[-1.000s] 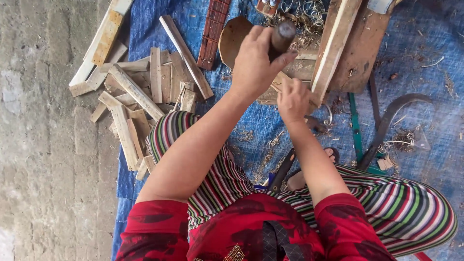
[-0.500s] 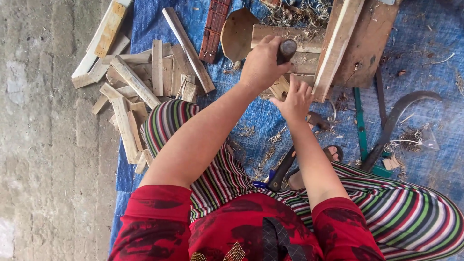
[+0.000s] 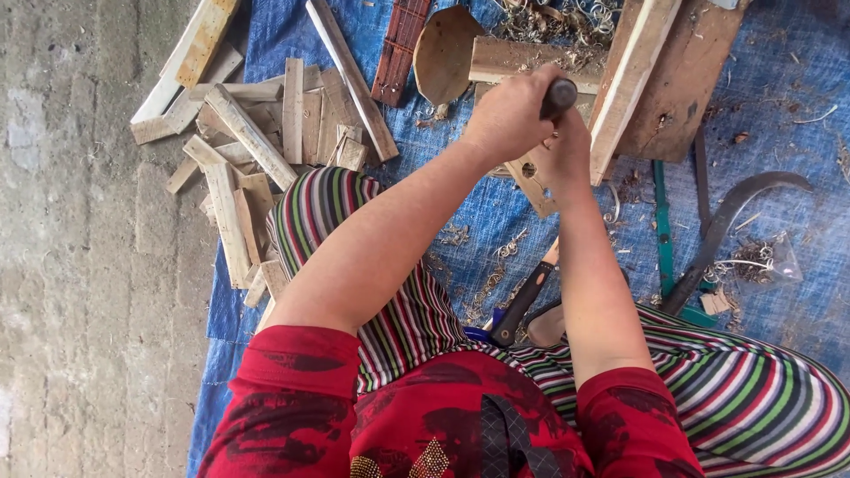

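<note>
My left hand (image 3: 506,115) is clenched around the dark handle of a tool (image 3: 560,92), whose working end is hidden behind my hands. My right hand (image 3: 568,149) sits just under it, touching it, and holds a small pale wooden piece with a round hole (image 3: 531,177) against the blue tarp (image 3: 496,212). Both hands are over the tarp, in front of a wooden beam (image 3: 500,60) and a slanted plank (image 3: 633,75).
A pile of short wood offcuts (image 3: 257,150) lies at the left, by the concrete floor (image 3: 80,265). A black-handled tool (image 3: 522,305) rests between my striped knees. A curved dark blade (image 3: 735,212), a green tool (image 3: 662,230), a round wooden piece (image 3: 443,53) and shavings (image 3: 567,18) lie around.
My left hand with the tool has dropped toward my right hand; the two now touch. The wooden piece stays under the right hand.
</note>
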